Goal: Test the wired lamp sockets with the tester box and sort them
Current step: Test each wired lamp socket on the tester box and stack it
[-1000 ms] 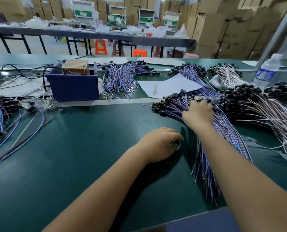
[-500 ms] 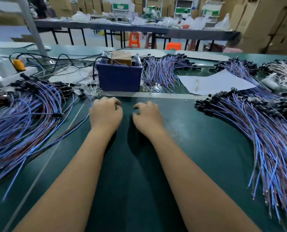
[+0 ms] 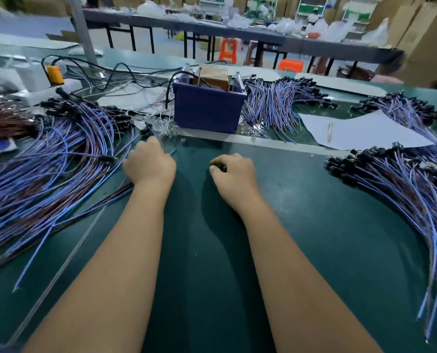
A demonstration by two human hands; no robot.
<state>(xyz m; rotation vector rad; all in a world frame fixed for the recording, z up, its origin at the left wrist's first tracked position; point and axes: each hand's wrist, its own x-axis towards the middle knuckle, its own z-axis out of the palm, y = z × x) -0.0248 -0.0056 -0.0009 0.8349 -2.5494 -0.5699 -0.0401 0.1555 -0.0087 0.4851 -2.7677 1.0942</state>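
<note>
The blue tester box, with a brown block inside, stands at the back middle of the green table. My left hand lies in front of it to the left, fingers curled, apparently pinching a thin wire at the edge of the left pile of wired sockets. My right hand rests on the table beside it, with thumb and fingers curled round a small black socket. Its wires are hidden. Another pile of wired sockets fans out on the right.
A third bundle of wired sockets lies right of the box. A white sheet with a pen sits behind the right pile. Cables and a yellow device clutter the back left. A metal strip crosses the table.
My right hand left the right pile and came to the middle with a socket. My left hand then slid left toward the left pile. The view turned left.
</note>
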